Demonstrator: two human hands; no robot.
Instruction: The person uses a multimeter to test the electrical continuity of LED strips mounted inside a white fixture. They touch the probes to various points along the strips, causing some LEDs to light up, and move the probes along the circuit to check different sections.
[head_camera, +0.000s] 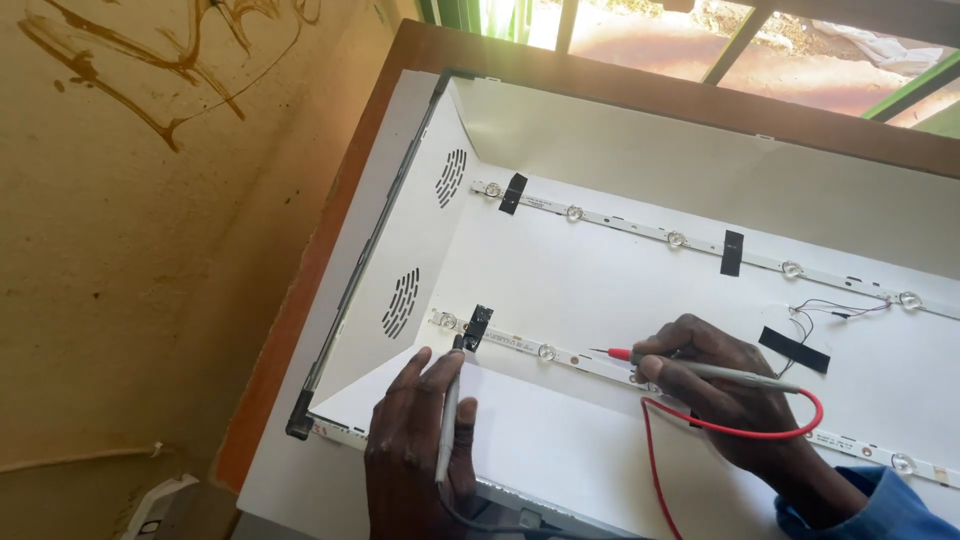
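At the near edge of the tabletop (290, 330), your left hand (415, 440) is wrapped around a grey probe (447, 420), its tip down on the near LED strip (520, 345) just beside a patch of black tape (477, 326). Your right hand (715, 395) pinches the red-tipped probe (618, 354) pen-style, point touching the same strip further along, with the red lead (735, 430) looping under your wrist.

Watch that loop: I'd judge it could snag your blue sleeve (870, 510) and drag the tip off its contact. A slip on either side might bridge neighbouring pads or scratch the white reflector sheet (600, 280). Lean too hard and a lens could pop off.

Beyond your hands, the far LED strip (680, 240) runs across the open panel tray (420, 210), taped in two spots, and thin loose wires (830, 308) curl near the right, easy to catch.

The brown tabletop carries the whole tray; a stained yellow wall (150, 200) stands along its left edge, and a window with green bars (740, 45) sits past the far edge.
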